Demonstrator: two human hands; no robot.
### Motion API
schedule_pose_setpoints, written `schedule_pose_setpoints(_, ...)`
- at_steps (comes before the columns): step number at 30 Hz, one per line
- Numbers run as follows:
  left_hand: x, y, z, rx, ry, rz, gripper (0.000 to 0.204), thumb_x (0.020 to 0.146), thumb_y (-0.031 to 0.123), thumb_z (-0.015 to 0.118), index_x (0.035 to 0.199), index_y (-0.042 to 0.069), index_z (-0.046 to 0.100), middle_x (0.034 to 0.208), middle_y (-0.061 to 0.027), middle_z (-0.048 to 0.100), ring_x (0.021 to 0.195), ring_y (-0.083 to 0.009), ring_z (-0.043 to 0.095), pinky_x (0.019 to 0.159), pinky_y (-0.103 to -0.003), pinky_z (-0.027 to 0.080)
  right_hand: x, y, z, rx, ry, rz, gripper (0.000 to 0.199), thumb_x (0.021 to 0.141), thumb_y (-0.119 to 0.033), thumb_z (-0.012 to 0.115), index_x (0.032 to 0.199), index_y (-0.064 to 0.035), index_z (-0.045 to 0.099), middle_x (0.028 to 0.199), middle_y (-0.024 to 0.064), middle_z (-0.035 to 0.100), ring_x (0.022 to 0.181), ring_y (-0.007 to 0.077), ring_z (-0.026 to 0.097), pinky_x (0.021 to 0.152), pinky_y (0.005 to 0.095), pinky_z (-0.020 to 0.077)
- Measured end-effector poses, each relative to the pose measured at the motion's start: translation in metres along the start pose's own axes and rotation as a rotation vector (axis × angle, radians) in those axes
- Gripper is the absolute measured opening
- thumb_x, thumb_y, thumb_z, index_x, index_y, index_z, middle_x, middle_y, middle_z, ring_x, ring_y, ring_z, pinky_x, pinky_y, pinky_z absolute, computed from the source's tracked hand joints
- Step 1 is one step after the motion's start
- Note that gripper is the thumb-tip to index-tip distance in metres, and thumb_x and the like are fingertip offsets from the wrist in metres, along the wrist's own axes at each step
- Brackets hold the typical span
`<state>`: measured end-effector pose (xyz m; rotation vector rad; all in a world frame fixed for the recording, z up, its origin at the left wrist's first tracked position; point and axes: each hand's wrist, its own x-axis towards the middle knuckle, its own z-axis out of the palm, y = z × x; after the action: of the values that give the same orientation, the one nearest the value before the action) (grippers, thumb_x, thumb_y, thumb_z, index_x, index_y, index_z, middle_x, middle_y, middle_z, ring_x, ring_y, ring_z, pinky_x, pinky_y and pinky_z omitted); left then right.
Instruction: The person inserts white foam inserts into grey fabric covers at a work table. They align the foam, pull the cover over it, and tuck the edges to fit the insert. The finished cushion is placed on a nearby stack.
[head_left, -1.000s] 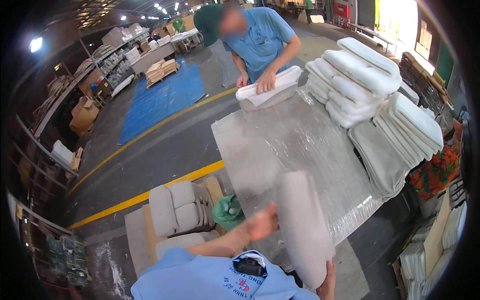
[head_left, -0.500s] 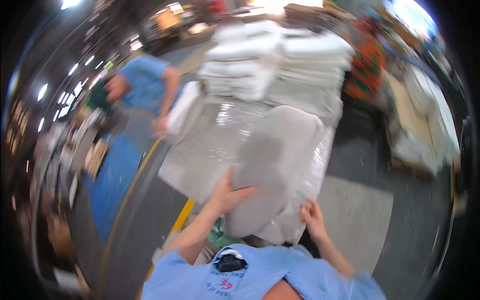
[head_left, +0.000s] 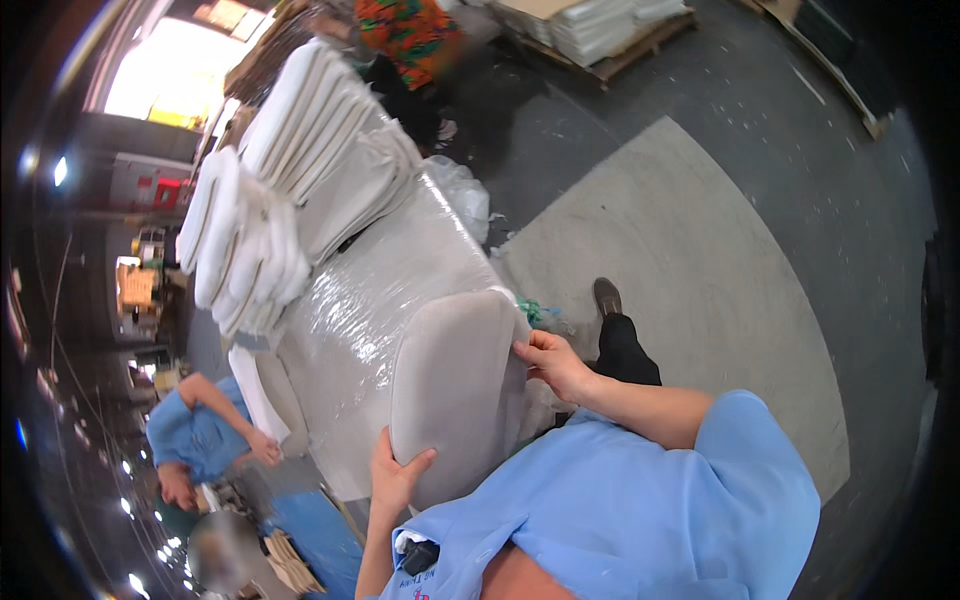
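Observation:
A grey padded cushion (head_left: 450, 375) with a rounded far end lies close against my body, on a surface covered with clear plastic film (head_left: 345, 290). My left hand (head_left: 396, 472) grips its left edge, thumb over the top face and fingers along the side. At the right edge, my right hand (head_left: 557, 366) pinches the side of the cushion between thumb and fingers. The cushion's near end is partly hidden by my blue shirt.
Folded white and grey padded pieces (head_left: 250, 245) are stacked at the far left. A co-worker in blue (head_left: 200, 430) handles a white piece (head_left: 262, 395) at the left. Grey sheeting (head_left: 690, 290) covers the floor at right; a loaded pallet (head_left: 610, 40) stands beyond.
The view has turned to the right, so the stacks and co-worker now appear further left. My right hand has moved up along the cushion's right edge; my left hand stays on its left edge.

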<state>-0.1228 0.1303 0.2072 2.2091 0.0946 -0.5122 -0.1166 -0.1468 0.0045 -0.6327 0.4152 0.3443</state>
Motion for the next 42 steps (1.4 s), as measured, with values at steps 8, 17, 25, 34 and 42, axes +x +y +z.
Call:
schedule_pose_setpoints(8, 0.012, -0.017, 0.062, 0.284, -0.111, 0.002, 0.066, 0.083, 0.014, 0.082, 0.140, 0.000, 0.052, 0.121, -0.0147, 0.070, 0.110, -0.0279, 0.067, 0.097, -0.040, 0.053, 0.003, 0.029, -0.050, 0.278, 0.236, -0.045, 0.017, 0.110, -0.031, 0.057, 0.101, -0.0178, 0.062, 0.095, -0.0073, 0.061, 0.088, 0.0083, 0.054, 0.080, 0.0301, 0.0432)
schedule_pose_setpoints(17, 0.152, 0.055, 0.068, 0.054, -0.646, -0.038, 0.058, 0.110, 0.040, 0.055, 0.151, -0.001, 0.050, 0.146, -0.0112, 0.058, 0.122, -0.0214, 0.062, 0.106, -0.034, 0.048, 0.000, 0.027, -0.076, 0.334, 0.200, -0.071, 0.038, 0.108, -0.039, 0.062, 0.133, -0.0110, 0.065, 0.119, 0.0004, 0.070, 0.107, 0.0112, 0.062, 0.093, 0.0325, 0.0503)
schedule_pose_setpoints(25, 0.290, 0.099, 0.280, 0.328, -0.959, 0.028, 0.037, 0.112, 0.031, 0.048, 0.118, 0.000, 0.068, 0.098, -0.0068, 0.071, 0.092, -0.0189, 0.066, 0.088, -0.033, 0.052, 0.008, 0.042, -0.088, 0.122, 0.301, -0.170, 0.032, 0.110, -0.031, 0.057, 0.118, -0.0038, 0.071, 0.105, 0.0004, 0.071, 0.095, 0.0089, 0.059, 0.085, 0.0302, 0.0496)
schedule_pose_setpoints(34, 0.274, 0.099, 0.292, 0.743, -0.916, 0.287, 0.016, 0.102, 0.015, 0.058, 0.109, 0.001, 0.063, 0.090, -0.0128, 0.067, 0.084, -0.0244, 0.065, 0.082, -0.036, 0.051, 0.018, 0.039, -0.097, 0.226, 0.404, -0.157, 0.026, 0.110, -0.022, 0.057, 0.099, -0.0032, 0.070, 0.089, -0.0068, 0.064, 0.083, 0.0046, 0.051, 0.075, 0.0273, 0.0443)
schedule_pose_setpoints(42, 0.270, 0.117, 0.282, 0.950, -0.925, 0.478, 0.022, 0.094, 0.020, 0.071, 0.092, -0.002, 0.069, 0.085, -0.0158, 0.062, 0.083, -0.0330, 0.064, 0.076, -0.043, 0.051, 0.011, 0.014, -0.090, 0.143, 0.440, -0.135, 0.029, 0.109, -0.023, 0.058, 0.089, -0.0034, 0.068, 0.080, -0.0082, 0.056, 0.076, 0.0045, 0.045, 0.067, 0.0289, 0.0399)
